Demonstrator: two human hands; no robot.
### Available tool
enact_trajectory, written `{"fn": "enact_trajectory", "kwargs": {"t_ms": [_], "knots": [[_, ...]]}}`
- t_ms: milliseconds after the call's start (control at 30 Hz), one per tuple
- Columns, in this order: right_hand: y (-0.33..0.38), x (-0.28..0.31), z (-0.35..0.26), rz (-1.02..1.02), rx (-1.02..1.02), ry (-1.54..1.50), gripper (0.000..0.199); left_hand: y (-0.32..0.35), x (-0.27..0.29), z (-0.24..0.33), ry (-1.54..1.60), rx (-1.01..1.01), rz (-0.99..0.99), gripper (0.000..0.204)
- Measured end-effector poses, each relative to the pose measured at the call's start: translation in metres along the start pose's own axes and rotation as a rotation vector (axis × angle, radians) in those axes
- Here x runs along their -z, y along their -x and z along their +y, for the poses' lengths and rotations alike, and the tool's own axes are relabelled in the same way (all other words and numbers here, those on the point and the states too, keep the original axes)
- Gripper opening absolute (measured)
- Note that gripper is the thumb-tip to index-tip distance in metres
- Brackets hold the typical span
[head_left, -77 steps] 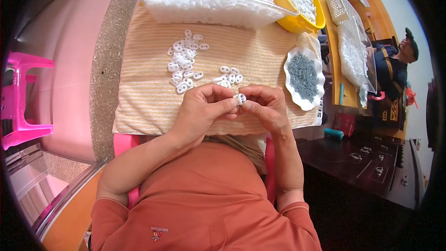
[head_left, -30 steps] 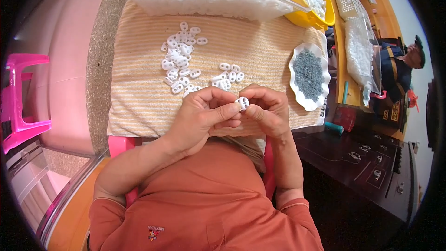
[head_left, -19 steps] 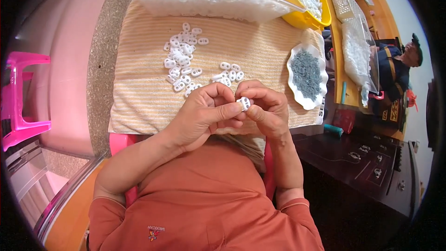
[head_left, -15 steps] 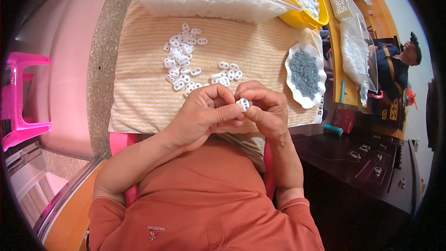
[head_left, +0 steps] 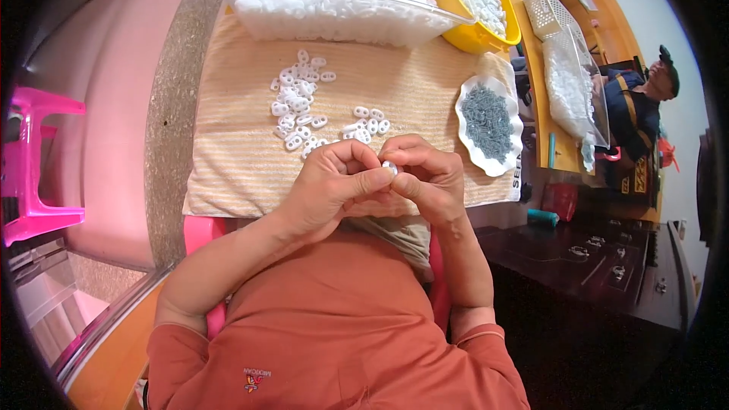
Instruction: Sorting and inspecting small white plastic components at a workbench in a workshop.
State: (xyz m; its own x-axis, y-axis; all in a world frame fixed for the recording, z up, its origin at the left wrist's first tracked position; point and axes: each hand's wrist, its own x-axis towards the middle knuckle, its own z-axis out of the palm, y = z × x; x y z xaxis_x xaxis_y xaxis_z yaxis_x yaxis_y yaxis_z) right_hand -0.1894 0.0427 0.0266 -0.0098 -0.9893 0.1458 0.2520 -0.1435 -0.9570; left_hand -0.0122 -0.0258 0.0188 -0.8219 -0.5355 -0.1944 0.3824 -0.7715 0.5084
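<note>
Between my two hands, close to the towel's near edge, is a small white two-hole cord lock point(head_left: 389, 168), mostly covered by the fingers. My left hand point(head_left: 340, 180) pinches it from one side with thumb and forefinger. My right hand point(head_left: 433, 181) closes on it from the other side, thumb and fingertips touching it. Just beyond the fingertips lies a small group of white cord locks point(head_left: 369, 124). A longer heap of the same pieces point(head_left: 295, 96) spreads to the left. Small grey pieces resembling springs point(head_left: 488, 120) fill a white wavy-edged dish point(head_left: 497, 169) at the right.
A striped towel point(head_left: 239, 159) covers the work surface. At its far side stand a clear bin point(head_left: 334, 21) and a yellow basin point(head_left: 472, 39), both full of white pieces. A pink stool point(head_left: 47, 159) is at left. Another person point(head_left: 634, 102) sits at far right.
The cord lock has turned between my fingers, so its two-hole face no longer shows. My right fingers have closed further over it. The view has shifted slightly.
</note>
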Motion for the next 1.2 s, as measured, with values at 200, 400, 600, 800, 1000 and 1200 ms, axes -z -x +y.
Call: {"fn": "enact_trajectory", "kwargs": {"t_ms": [200, 400, 600, 800, 1000, 1200], "knots": [[0.0, 0.002, 0.002, -0.019, 0.029, 0.041, 0.032, -0.001, -0.001, 0.003, -0.031, 0.003, 0.038, 0.014], [0.003, 0.003, -0.004, -0.071, 0.047, 0.183, 0.032, 0.002, -0.001, 0.005, -0.017, 0.032, 0.011, 0.017], [0.005, -0.008, -0.018, -0.053, 0.129, 0.497, 0.029, 0.005, -0.002, 0.008, 0.004, 0.092, -0.036, 0.015], [0.005, -0.022, -0.021, 0.174, 0.197, 0.644, 0.022, 0.004, -0.001, 0.004, -0.015, 0.081, -0.014, 0.014], [0.011, -0.015, -0.025, 0.268, 0.265, 0.713, 0.015, 0.005, -0.004, 0.005, -0.092, 0.055, 0.026, 0.013], [0.004, -0.004, -0.047, 0.434, 0.549, 0.918, 0.018, 0.004, -0.005, -0.001, -0.145, 0.04, 0.087, 0.009]]}}
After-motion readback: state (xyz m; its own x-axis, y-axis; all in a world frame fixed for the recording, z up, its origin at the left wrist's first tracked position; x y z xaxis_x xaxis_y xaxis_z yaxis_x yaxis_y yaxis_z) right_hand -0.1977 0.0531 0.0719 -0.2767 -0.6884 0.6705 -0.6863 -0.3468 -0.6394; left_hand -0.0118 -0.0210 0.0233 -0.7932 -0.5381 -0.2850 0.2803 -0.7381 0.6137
